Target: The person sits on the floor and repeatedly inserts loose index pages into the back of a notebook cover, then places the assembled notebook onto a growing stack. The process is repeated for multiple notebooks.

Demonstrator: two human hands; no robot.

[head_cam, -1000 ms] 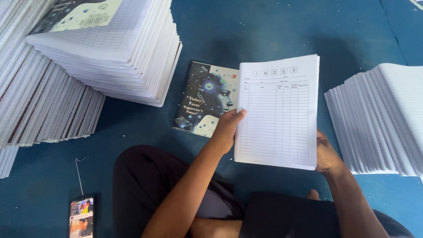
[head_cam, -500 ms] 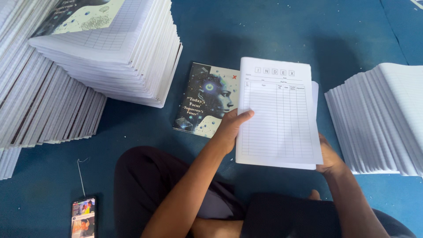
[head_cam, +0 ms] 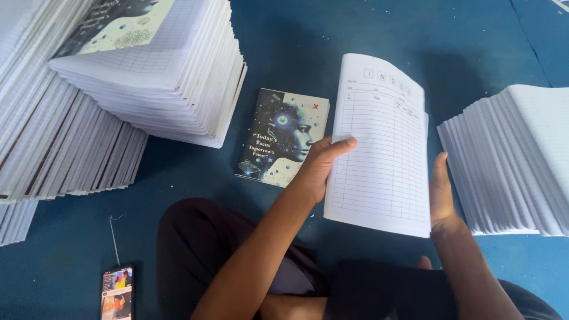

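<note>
Two hands hold one unbound notebook block (head_cam: 379, 148) upright above the blue floor (head_cam: 308, 35): the left hand (head_cam: 320, 163) has its fingers closed on the block's left edge, the right hand (head_cam: 441, 195) grips its right edge. Just beside the left hand, a printed cover (head_cam: 281, 136) lies flat on the floor, between a tall stack of ruled blocks (head_cam: 172, 89) toward the floor's left edge and another white stack (head_cam: 515, 160) at its right edge. A phone (head_cam: 117, 293) lies near the lower left corner.

Phone (head_cam: 117, 294) bottom edge cut off
</note>
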